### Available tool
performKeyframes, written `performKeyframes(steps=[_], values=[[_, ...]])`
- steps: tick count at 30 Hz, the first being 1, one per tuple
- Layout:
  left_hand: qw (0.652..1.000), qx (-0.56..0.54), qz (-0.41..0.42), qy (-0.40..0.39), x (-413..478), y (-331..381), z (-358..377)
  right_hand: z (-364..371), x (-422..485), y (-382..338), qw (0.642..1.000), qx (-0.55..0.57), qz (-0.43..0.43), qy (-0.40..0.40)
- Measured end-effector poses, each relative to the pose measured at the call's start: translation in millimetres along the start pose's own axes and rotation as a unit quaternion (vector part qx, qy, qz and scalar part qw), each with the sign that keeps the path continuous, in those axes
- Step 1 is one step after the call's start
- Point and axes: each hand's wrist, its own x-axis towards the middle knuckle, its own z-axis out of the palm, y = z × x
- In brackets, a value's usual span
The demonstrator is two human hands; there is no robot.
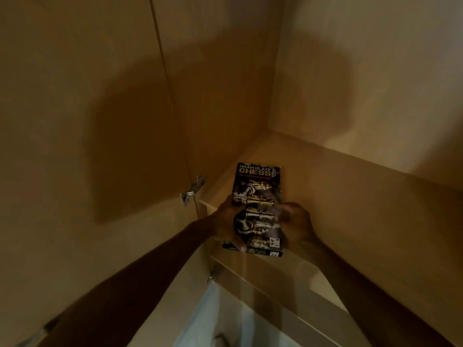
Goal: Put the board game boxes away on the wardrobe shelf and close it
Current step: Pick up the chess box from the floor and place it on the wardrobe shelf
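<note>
A dark chess box (258, 194), printed with gold and silver chess pieces, lies flat on the wooden wardrobe shelf (350, 196) near its front left corner. Its near end juts slightly past the shelf's front edge. My left hand (225, 222) grips the box's left side, with the thumb curled over the near corner. My right hand (297, 221) holds the right side, fingers wrapped on the edge. Both forearms reach in from below.
The open wardrobe door (87, 146) stands at the left, hung on a metal hinge (193, 190). The wardrobe's back wall (220, 83) and right wall (375, 71) enclose the shelf. Lower shelves (288, 291) and a pale floor (213, 321) show below.
</note>
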Motion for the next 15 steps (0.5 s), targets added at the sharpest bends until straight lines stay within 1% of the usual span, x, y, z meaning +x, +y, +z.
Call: performKeyframes(steps=[1, 2, 3, 5, 7, 9, 10, 13, 15], values=[[0.998, 0.056, 0.028, 0.008, 5.7, -6.2, -3.9, 2.4, 5.6, 1.6, 1.000, -0.009, -0.014, 0.001], [0.994, 0.098, 0.045, 0.026, 10.1, -10.4, -7.6, 4.2, 11.0, 3.6, 1.000, 0.016, -0.004, -0.003], [0.990, 0.128, 0.045, 0.047, 13.3, -13.2, -11.0, 4.5, 15.9, 5.3, 0.999, 0.030, -0.013, 0.000], [0.980, 0.183, 0.004, 0.083, 20.6, -16.3, -20.2, 2.9, 27.6, 5.3, 0.999, 0.028, -0.040, -0.016], [0.963, 0.229, -0.042, 0.133, 24.6, -17.4, -25.3, 4.8, 40.1, 9.4, 0.996, 0.012, -0.077, -0.052], [0.953, 0.228, -0.070, 0.187, 25.5, -15.7, -24.5, 10.5, 48.1, 9.1, 0.988, -0.002, -0.117, -0.100], [0.952, 0.218, -0.082, 0.198, 25.8, -14.2, -22.8, 14.7, 51.6, 7.8, 0.984, -0.020, -0.133, -0.118], [0.954, 0.189, -0.111, 0.204, 29.0, -11.7, -19.7, 28.6, 64.2, 2.4, 0.968, -0.086, -0.171, -0.163], [0.956, 0.166, -0.122, 0.210, 30.6, -10.8, -19.8, 34.1, 72.9, 1.8, 0.957, -0.128, -0.181, -0.185]])
